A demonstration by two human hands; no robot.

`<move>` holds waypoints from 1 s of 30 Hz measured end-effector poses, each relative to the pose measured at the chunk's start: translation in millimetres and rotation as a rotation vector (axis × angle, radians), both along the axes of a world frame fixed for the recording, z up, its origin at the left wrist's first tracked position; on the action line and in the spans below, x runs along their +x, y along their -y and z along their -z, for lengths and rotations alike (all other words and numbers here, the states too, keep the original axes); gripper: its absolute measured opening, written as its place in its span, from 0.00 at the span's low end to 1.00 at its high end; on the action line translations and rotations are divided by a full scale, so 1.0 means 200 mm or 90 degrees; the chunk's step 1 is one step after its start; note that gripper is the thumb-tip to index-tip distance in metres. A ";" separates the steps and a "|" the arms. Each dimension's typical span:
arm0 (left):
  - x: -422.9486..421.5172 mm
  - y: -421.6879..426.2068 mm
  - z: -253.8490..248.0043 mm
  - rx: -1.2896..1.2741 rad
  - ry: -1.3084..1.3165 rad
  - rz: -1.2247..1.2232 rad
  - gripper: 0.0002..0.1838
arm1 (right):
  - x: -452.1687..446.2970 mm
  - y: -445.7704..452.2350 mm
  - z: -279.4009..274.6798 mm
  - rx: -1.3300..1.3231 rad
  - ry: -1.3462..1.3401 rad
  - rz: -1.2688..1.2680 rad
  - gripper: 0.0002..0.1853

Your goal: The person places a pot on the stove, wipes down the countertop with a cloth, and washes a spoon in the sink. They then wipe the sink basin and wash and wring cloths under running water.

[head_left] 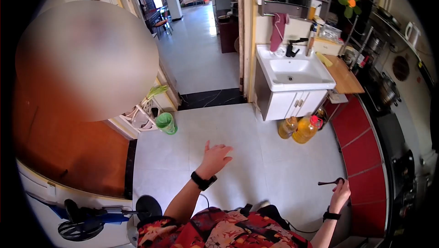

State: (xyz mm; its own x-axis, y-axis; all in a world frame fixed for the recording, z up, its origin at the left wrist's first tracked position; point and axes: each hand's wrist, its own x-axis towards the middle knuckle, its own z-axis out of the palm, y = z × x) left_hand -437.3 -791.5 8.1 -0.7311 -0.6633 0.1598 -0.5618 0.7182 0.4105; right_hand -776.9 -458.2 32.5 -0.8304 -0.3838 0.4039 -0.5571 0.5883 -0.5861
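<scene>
My left hand (216, 157) is held out over the tiled floor with its fingers apart and nothing in them. A black watch (203, 181) is strapped round that wrist. At the right, near the red cabinet fronts, my right hand (340, 195) grips a small dark spoon-shaped utensil (329, 183). Its thin end points left; my fingers cover part of it, so its exact kind is unclear. Another black band (332, 216) circles the right wrist.
Ahead stands a white washbasin (292, 72) on a cabinet. Oil bottles (305, 129) rest on the floor before it. A green bin (166, 123) is by the doorway, a black fan (80, 229) lower left. Red cabinets (361, 152) and a dark counter (402, 170) line the right.
</scene>
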 end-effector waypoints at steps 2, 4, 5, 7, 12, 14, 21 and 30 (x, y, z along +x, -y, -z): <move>0.07 0.10 0.05 0.009 0.000 -0.058 0.16 | -0.09 0.24 0.02 0.008 0.006 -0.051 0.09; 0.12 0.21 0.06 0.062 0.031 -0.145 0.16 | -0.19 0.49 0.02 0.001 0.004 -0.094 0.08; 0.13 0.28 0.06 0.071 0.037 -0.178 0.16 | -0.26 0.61 0.05 0.018 0.004 -0.120 0.08; 0.17 0.41 0.08 0.075 0.040 -0.235 0.16 | -0.34 0.89 0.02 0.012 0.030 -0.164 0.12; 0.22 0.68 0.05 0.078 0.015 -0.409 0.15 | -0.59 1.68 0.03 -0.005 -0.033 -0.366 0.11; 0.24 0.78 0.05 0.060 0.002 -0.456 0.16 | -0.56 2.02 -0.10 -0.003 -0.069 -0.427 0.12; 0.36 0.99 0.12 0.119 -0.041 -0.644 0.18 | -0.34 3.11 -0.05 -0.023 0.106 -0.638 0.12; 0.31 2.23 -0.05 0.147 -0.248 -0.549 0.19 | -0.25 4.24 0.02 0.009 0.203 -0.627 0.10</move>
